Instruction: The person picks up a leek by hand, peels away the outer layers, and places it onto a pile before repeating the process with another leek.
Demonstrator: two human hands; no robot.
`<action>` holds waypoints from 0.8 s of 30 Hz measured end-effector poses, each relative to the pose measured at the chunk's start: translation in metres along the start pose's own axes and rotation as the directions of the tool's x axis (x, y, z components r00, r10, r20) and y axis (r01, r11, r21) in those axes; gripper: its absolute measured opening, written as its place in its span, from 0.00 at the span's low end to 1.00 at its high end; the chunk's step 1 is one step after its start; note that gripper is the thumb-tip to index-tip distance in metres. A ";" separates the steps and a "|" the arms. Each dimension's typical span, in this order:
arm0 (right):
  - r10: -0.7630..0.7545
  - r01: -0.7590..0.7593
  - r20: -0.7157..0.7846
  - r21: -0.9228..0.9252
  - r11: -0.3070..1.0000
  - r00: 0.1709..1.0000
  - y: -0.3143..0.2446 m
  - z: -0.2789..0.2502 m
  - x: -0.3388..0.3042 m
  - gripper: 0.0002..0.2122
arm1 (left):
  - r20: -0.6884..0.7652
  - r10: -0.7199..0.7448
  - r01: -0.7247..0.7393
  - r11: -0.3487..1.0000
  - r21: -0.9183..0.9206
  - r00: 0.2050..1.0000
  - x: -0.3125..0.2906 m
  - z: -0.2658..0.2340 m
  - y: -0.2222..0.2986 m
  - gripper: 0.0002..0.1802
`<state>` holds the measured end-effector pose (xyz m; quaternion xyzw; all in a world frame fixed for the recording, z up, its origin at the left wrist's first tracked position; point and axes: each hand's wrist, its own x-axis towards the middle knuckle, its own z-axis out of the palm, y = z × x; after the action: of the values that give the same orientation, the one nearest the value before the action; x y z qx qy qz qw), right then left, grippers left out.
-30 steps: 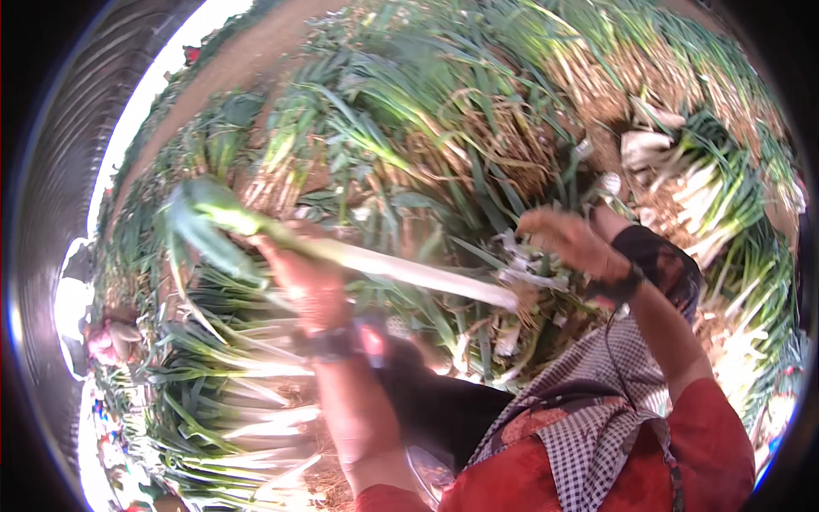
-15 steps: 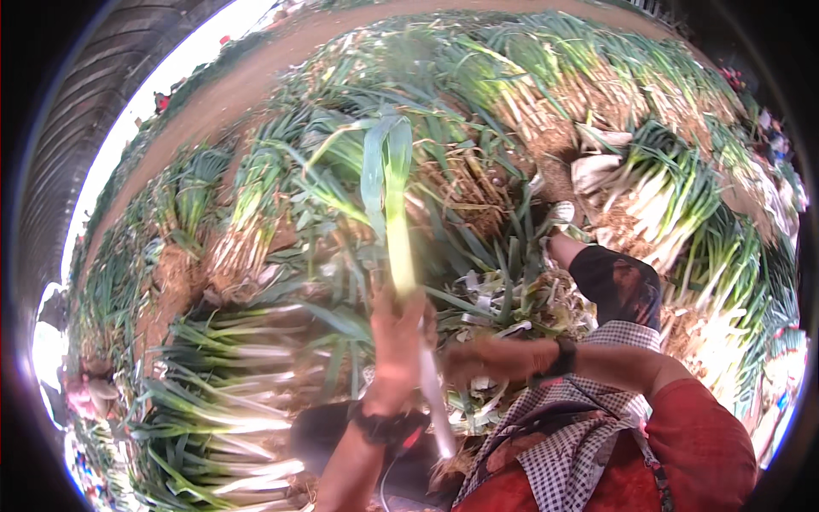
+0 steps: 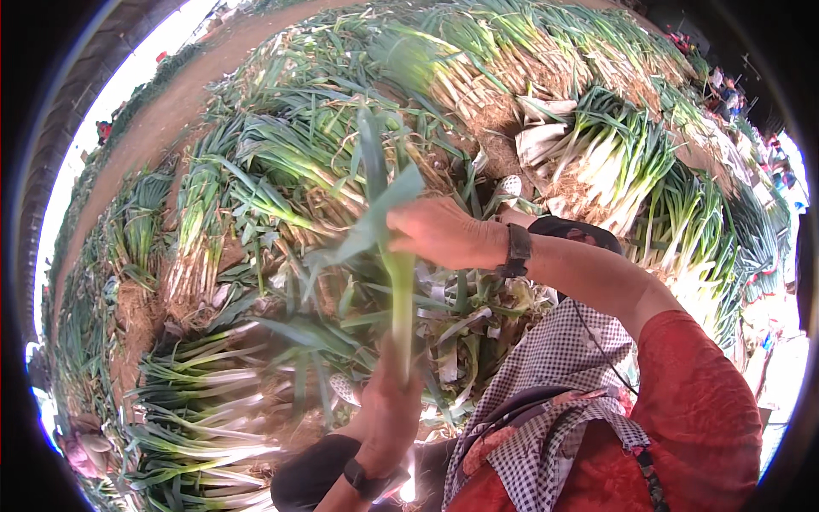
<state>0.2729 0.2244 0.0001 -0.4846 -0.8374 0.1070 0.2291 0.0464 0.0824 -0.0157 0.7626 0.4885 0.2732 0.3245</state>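
Observation:
Upright before me stands a leek [image 3: 401, 299], its pale green stalk rising from my left hand [image 3: 392, 408]. The fingers of that hand are wrapped round the lower stalk, hiding the white end. At the upper part of the same leek, my right hand [image 3: 450, 234] is closed on a broad green leaf [image 3: 386, 209] that folds over to the left. The leaf tips are smeared by motion. Below and behind the stalk lies a heap of stripped leaves [image 3: 461, 341]. A row of trimmed white leeks [image 3: 230, 410] lies on the left.
Bundles of rooted leeks [image 3: 196, 256] lie at the far left, with more bundles [image 3: 503, 68] at the back. White-stemmed leeks [image 3: 618, 162] are piled at the right beside a pale sack [image 3: 542, 132]. My checked apron [image 3: 546, 350] covers my lap.
My right hand has risen from beside the stalk's base to the leek's upper leaves and closed on one. My left hand has moved lower with the leek. The view has shifted rightward.

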 end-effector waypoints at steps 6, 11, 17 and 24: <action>-0.061 0.066 0.066 -0.076 0.995 0.996 0.025 0.013 -0.016 0.06 | 0.133 -0.029 0.002 0.981 0.195 0.991 -0.008 -0.002 0.006 0.35; -0.001 -0.082 -0.161 -0.507 0.858 0.987 0.107 -0.028 -0.041 0.17 | 0.105 0.004 -0.012 0.997 0.075 0.994 -0.014 -0.003 0.006 0.33; 0.663 -0.584 -0.002 -0.475 0.658 0.748 0.221 -0.087 -0.100 0.08 | 0.062 0.001 -0.017 0.964 0.265 0.998 -0.022 -0.041 -0.001 0.35; 0.073 -0.072 -0.296 0.015 0.997 0.952 0.190 -0.084 -0.036 0.22 | 0.130 0.061 -0.105 0.924 0.369 0.990 -0.023 -0.095 -0.020 0.29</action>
<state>0.4748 0.2860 -0.0128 -0.5252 -0.7749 0.0430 0.3490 -0.0433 0.0891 0.0274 0.8450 0.4791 0.1436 0.1890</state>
